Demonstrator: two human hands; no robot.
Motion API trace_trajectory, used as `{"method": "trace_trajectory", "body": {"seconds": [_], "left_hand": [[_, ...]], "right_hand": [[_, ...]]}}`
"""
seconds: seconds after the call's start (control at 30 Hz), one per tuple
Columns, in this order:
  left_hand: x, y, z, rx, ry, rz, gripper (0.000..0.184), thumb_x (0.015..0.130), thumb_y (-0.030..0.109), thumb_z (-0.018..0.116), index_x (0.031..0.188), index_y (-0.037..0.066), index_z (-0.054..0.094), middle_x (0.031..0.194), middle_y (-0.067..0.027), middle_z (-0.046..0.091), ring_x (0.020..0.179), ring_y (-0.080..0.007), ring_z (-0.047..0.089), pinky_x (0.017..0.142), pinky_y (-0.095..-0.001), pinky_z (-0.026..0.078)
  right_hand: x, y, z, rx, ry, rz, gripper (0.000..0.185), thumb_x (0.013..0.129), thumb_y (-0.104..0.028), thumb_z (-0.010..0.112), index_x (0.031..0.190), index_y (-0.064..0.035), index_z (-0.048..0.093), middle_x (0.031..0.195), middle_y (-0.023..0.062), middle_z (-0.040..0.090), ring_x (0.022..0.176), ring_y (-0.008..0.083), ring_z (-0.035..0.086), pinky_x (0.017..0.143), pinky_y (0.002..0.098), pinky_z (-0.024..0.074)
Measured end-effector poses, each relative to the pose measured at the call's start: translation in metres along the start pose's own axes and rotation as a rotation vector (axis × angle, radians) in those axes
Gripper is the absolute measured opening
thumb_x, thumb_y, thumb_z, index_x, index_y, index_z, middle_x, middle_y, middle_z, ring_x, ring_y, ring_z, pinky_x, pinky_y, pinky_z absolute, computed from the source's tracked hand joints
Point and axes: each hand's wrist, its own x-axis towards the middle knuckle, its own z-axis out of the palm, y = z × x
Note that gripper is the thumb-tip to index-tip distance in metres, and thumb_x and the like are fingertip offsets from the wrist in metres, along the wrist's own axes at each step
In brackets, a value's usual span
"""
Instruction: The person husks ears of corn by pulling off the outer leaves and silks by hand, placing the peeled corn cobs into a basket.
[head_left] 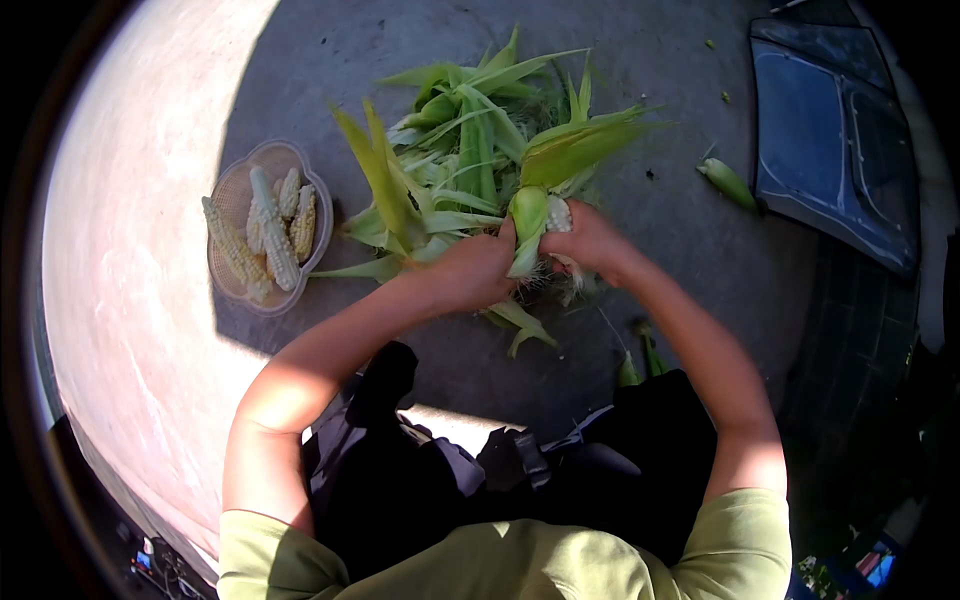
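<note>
Both of my hands meet over a pile of green corn husks (478,150). My left hand (472,272) is closed on a green corn husk (527,225) that is partly pulled away from the ear. Just to its right, my right hand (592,245) is wrapped round the ear of corn (559,216), and white kernels show above the fingers. Pale silk hangs below the two hands. The lower part of the ear is hidden by the hands and husk.
At left, a scalloped plastic basket (322,215) holds several husked corn cobs (272,230). One ear in its husk (728,184) lies at right, beside a dark blue panel-like object (810,130). Green tips (628,370) show near my right knee. Sunlight covers the floor (130,250) at left.
</note>
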Motion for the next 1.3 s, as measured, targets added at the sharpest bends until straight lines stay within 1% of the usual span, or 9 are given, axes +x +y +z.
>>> {"method": "trace_trajectory", "body": {"seconds": [0.27,0.47,0.53,0.73,0.83,1.0,1.17,1.27,1.3], "left_hand": [[-0.027,-0.046,-0.041,-0.209,-0.152,0.312,0.051,0.074,0.006,0.058,0.123,0.001,0.044,0.1,-0.0204,0.059,0.092,-0.035,0.057,0.08,-0.0395,0.044],[0.006,-0.082,-0.063,-0.378,-0.212,0.292,0.047,0.073,0.005,0.061,0.118,0.002,0.051,0.1,-0.0164,0.061,0.092,-0.0305,0.058,0.082,-0.0338,0.044],[0.016,-0.07,-0.07,-0.056,-0.041,0.126,0.062,0.071,0.011,0.068,0.128,0.006,0.044,0.111,-0.0145,0.057,0.104,-0.0292,0.053,0.089,-0.0377,0.04],[-0.016,0.019,-0.03,0.446,0.692,0.311,0.086,0.067,0.019,0.07,0.14,0.016,0.025,0.137,-0.006,0.034,0.126,-0.0359,0.031,0.097,-0.0524,0.029],[0.017,0.007,-0.02,0.691,0.73,0.243,0.08,0.067,0.018,0.066,0.138,0.013,0.029,0.137,-0.0039,0.033,0.126,-0.0354,0.032,0.097,-0.0516,0.03],[0.04,-0.012,-0.021,0.537,0.856,0.347,0.066,0.061,0.01,0.067,0.123,0.008,0.044,0.125,-0.0051,0.046,0.115,-0.0326,0.043,0.09,-0.0411,0.041],[0.049,-0.018,-0.018,0.48,0.677,0.343,0.023,0.066,0.006,0.058,0.089,0.002,0.055,0.091,-0.0093,0.06,0.09,-0.0287,0.055,0.069,-0.0341,0.05],[0.058,-0.01,-0.016,0.575,0.632,0.295,0.02,0.065,0.007,0.06,0.084,0.001,0.056,0.085,-0.0102,0.061,0.089,-0.0284,0.056,0.071,-0.0346,0.05],[0.061,-0.007,-0.014,0.57,0.631,0.295,0.02,0.065,0.007,0.06,0.084,0.001,0.056,0.085,-0.0102,0.061,0.089,-0.0284,0.056,0.071,-0.0346,0.05]], "right_hand": [[-0.031,0.0,-0.031,0.116,-0.614,0.134,0.032,0.075,-0.015,0.066,0.098,-0.0043,0.047,0.07,-0.0001,0.05,0.054,0.0063,0.047,0.046,0.0211,0.039],[-0.024,-0.009,-0.027,0.09,-0.588,0.077,0.034,0.076,-0.012,0.065,0.102,-0.0051,0.045,0.072,0.0004,0.05,0.054,0.0063,0.046,0.046,0.0215,0.0378],[-0.011,-0.005,-0.022,0.148,-0.408,0.053,0.035,0.076,-0.012,0.065,0.103,-0.0051,0.044,0.073,0.0004,0.051,0.053,0.0068,0.047,0.044,0.022,0.038],[0.008,0.001,0.007,0.2,0.121,0.009,0.026,0.076,-0.011,0.066,0.096,-0.0053,0.05,0.07,0.0008,0.054,0.051,0.0077,0.049,0.043,0.0235,0.0385],[0.004,-0.008,0.019,0.068,0.065,-0.043,0.027,0.072,-0.013,0.067,0.091,-0.0056,0.05,0.069,0.001,0.053,0.051,0.0094,0.05,0.045,0.0237,0.0408],[-0.006,-0.022,0.003,0.035,-0.086,-0.008,0.027,0.072,-0.01,0.064,0.094,-0.0051,0.049,0.07,0.0012,0.053,0.051,0.0096,0.049,0.045,0.0239,0.0401],[-0.003,-0.025,-0.018,0.056,-0.25,0.146,0.029,0.072,-0.013,0.064,0.095,-0.0049,0.049,0.073,0.001,0.054,0.056,0.0092,0.054,0.045,0.023,0.0406],[0.005,-0.024,-0.03,-0.093,-0.196,0.216,0.035,0.07,-0.012,0.065,0.099,-0.0048,0.047,0.08,0.0079,0.058,0.06,0.0122,0.058,0.048,0.0276,0.0443],[0.01,-0.019,-0.027,-0.517,0.002,-0.008,0.036,0.068,-0.015,0.067,0.096,-0.0038,0.048,0.081,0.0107,0.06,0.064,0.0172,0.06,0.052,0.0327,0.0465]]}}
